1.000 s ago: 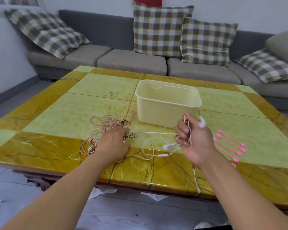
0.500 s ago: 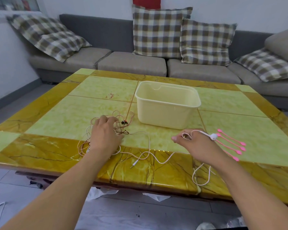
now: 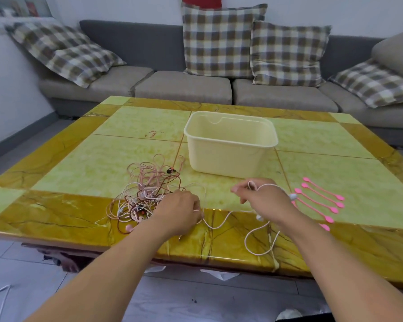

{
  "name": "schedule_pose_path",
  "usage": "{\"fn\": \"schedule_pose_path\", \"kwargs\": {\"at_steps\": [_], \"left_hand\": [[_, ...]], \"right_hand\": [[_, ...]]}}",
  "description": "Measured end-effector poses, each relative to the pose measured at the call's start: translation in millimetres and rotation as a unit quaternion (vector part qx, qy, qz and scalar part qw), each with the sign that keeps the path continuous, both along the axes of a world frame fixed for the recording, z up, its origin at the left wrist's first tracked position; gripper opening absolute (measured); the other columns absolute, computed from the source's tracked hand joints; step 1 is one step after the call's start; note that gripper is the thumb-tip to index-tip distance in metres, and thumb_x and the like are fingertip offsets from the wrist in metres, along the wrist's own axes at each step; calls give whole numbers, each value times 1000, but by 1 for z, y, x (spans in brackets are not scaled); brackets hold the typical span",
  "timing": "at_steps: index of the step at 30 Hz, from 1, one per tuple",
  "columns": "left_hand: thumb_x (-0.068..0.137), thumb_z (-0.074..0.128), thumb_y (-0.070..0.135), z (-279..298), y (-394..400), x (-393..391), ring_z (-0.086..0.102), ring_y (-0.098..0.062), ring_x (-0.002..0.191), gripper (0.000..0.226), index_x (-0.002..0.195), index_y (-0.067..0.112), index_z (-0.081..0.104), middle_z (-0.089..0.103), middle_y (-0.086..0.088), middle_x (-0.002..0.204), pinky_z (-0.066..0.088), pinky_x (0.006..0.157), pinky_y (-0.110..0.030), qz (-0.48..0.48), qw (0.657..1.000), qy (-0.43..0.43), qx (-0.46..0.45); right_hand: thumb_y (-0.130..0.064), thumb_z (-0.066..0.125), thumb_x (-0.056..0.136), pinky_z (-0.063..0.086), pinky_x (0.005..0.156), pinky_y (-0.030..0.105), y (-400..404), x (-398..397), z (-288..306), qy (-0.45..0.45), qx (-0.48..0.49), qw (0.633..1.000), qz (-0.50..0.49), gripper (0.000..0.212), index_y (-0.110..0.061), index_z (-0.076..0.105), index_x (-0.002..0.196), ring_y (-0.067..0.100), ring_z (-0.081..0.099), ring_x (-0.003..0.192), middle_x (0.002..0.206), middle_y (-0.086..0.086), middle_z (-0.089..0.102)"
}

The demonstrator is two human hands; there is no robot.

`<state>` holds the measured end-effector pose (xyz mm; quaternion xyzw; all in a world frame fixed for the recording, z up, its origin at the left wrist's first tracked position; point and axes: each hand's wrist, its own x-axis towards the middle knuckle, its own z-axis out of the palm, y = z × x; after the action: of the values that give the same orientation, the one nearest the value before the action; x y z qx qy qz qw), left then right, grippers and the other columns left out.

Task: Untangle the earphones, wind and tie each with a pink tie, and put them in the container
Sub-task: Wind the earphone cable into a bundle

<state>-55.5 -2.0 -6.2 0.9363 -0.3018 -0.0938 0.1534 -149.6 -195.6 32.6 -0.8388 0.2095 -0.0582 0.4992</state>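
White earphone cord [image 3: 221,223] runs between both hands over the near edge of the surface [image 3: 79,159]. Right hand [image 3: 266,201] has fingers [image 3: 238,190] curled, cord looped round them, an earbud [image 3: 293,196] hanging at its right side. Left hand [image 3: 178,211] pinches the cord at its fingertips, just right of the tangled pink and white earphones [image 3: 144,196]. Cream container [image 3: 230,145] stands behind. Pink ties [image 3: 321,198] lie right of the right hand.
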Motion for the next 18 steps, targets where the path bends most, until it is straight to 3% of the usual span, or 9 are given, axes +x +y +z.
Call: {"fn": "schedule_pose_path", "kwargs": {"at_steps": [2, 4, 7, 10, 13, 16, 18], "left_hand": [[94, 66, 38, 3, 2, 1, 63, -17, 84, 19, 82, 24, 63, 68, 6, 86, 49, 70, -33, 48, 991, 37, -115], [91, 69, 35, 11, -1, -1, 61, -13, 70, 21, 74, 25, 62, 65, 7, 72, 50, 64, -31, 116, 959, 29, -255], [92, 68, 31, 30, -10, -3, 51, -19, 56, 33, 67, 16, 54, 56, 1, 58, 43, 59, -35, 215, 865, 59, -450], [98, 62, 32, 48, -19, -7, 41, -15, 52, 41, 65, 14, 46, 47, -6, 57, 36, 56, -30, 239, 795, 122, -543], [99, 62, 33, 54, -21, -6, 37, -14, 54, 42, 66, 10, 47, 41, -9, 62, 37, 53, -23, 236, 787, 124, -556], [98, 64, 32, 52, -23, -4, 46, -16, 55, 39, 68, 9, 52, 48, -5, 61, 47, 56, -27, 219, 778, 201, -554], [99, 63, 29, 51, -28, -6, 41, -16, 48, 36, 70, 13, 49, 46, -3, 59, 39, 46, -30, 200, 772, 264, -542]], "right_hand": [[-42, 75, 88, 50, 76, 30, -3, 3, -11, 94, -34, 994, 34, 16, -32, 76, 101, 13, 68, 86, 92, -6, 76], [-51, 75, 86, 48, 100, 33, -8, 4, -11, 170, -87, 979, 74, 38, -37, 69, 121, 12, 67, 105, 114, -11, 72], [-65, 71, 81, 28, 120, 47, -13, 11, 4, 197, -158, 960, 121, 60, -47, 57, 136, 10, 60, 122, 133, -18, 63], [-82, 68, 63, 28, 120, 44, -19, 18, 18, 175, -112, 966, 155, 80, -52, 54, 136, 4, 61, 116, 110, -27, 72], [-69, 71, 78, 43, 109, 33, -22, 20, 30, 187, -58, 959, 203, 68, -45, 53, 139, 8, 70, 99, 101, -17, 77], [-53, 71, 88, 47, 103, 30, -24, 28, 46, 259, -105, 917, 285, 64, -32, 50, 145, 14, 74, 96, 99, -11, 78], [-50, 75, 86, 48, 101, 31, -25, 38, 54, 335, -145, 872, 328, 72, -29, 45, 149, 17, 73, 101, 101, -7, 78]]}}
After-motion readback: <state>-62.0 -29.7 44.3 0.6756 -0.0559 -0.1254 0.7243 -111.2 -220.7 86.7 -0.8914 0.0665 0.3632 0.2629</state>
